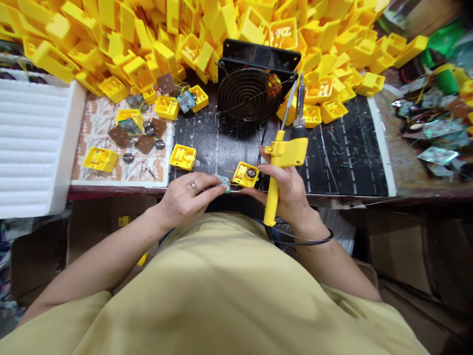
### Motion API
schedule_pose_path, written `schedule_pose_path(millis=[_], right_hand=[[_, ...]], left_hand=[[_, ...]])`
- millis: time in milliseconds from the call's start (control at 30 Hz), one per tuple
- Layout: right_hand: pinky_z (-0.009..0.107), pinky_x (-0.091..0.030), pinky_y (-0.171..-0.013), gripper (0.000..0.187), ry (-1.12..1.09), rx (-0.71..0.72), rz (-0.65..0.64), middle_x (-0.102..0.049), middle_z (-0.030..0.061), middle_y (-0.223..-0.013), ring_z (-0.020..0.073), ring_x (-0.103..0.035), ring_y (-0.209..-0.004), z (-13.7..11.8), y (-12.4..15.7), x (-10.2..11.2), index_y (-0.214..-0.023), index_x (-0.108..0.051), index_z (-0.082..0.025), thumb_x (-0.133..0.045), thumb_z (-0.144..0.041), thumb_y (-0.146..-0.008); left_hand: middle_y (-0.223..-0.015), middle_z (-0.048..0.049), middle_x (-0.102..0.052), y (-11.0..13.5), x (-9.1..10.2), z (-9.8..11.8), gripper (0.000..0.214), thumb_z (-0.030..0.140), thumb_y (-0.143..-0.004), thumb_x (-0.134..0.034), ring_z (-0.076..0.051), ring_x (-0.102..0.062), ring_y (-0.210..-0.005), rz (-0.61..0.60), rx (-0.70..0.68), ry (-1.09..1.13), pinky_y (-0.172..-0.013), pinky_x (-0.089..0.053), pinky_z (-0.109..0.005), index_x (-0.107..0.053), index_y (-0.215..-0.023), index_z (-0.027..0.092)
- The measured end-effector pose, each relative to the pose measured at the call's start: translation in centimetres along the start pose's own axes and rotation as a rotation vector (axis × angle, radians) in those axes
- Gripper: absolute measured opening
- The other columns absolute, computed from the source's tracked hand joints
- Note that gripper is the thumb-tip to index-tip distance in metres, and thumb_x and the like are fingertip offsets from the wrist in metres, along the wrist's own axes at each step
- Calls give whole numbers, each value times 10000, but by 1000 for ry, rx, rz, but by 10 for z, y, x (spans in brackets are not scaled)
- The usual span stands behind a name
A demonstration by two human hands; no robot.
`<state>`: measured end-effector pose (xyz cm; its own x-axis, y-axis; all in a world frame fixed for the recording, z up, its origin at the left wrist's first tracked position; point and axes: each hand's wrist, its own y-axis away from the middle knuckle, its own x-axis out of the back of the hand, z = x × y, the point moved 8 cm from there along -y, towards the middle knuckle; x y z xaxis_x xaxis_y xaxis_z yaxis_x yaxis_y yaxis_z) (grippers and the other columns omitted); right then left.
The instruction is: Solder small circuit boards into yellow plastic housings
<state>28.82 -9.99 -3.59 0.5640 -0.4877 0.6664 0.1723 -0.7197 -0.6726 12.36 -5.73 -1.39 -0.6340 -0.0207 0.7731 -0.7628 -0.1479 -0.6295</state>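
My left hand (188,197), a ring on one finger, pinches a small green circuit board (224,183) at the table's front edge. My right hand (290,192) is closed round a yellow soldering gun (286,153), its metal tip pointing away from me. Fingers of that same hand also grip a small open yellow plastic case (241,178). Inside the case sits a round metal-rimmed part (251,172). Thin wires run between the case and the circuit board. Another open yellow case (183,157) lies just beyond my left hand.
A black fan (251,93) with a wire grille stands ahead, before a big heap of yellow cases (140,74). Loose speakers or round parts (128,158) and brown boards lie left. A white foam tray (33,148) is far left; circuit boards (439,133) pile up right.
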Motion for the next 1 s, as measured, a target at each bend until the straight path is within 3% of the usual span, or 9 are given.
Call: schedule_pose_path(millis=[233,600,867,1000], right_hand=[[458,-560,-921,678,-46,-19,-21,-636,103,-1180,281,-631,-1108,2,2,-3,-1345,-364,-277,-748,-282,-787],[443,-574,-910,667,-60,-22,-44,-603,135,-1246,289,-623,-1131,7,-2,-8,-1337,-370,-263,-748,-259,-787],[534,-516,-944,726,-57,-50,-34,-517,153,-1376,315,-575,-1184,3,0,-5,-1324,-392,-270,-800,-243,-723],[554,-472,-962,685,21,-72,16,-575,132,-1299,323,-579,-1168,-9,-5,-9,-1282,-403,-273,-799,-287,-724]], left_hand=[[-918,-77,-732,16,-9,0,124,113,-875,-550,-161,-697,-828,-33,-27,-47,-730,-586,-290,-635,-952,159],[-928,-89,-729,18,-18,5,156,94,-877,-554,-167,-668,-844,-75,-75,-40,-762,-557,-304,-637,-1005,128],[-939,-65,-738,18,-20,6,154,115,-886,-551,-160,-671,-854,-62,-61,-60,-766,-544,-292,-655,-995,147],[-925,-55,-740,16,-23,10,146,132,-903,-538,-145,-669,-848,-56,-74,-60,-764,-539,-280,-652,-991,158]])
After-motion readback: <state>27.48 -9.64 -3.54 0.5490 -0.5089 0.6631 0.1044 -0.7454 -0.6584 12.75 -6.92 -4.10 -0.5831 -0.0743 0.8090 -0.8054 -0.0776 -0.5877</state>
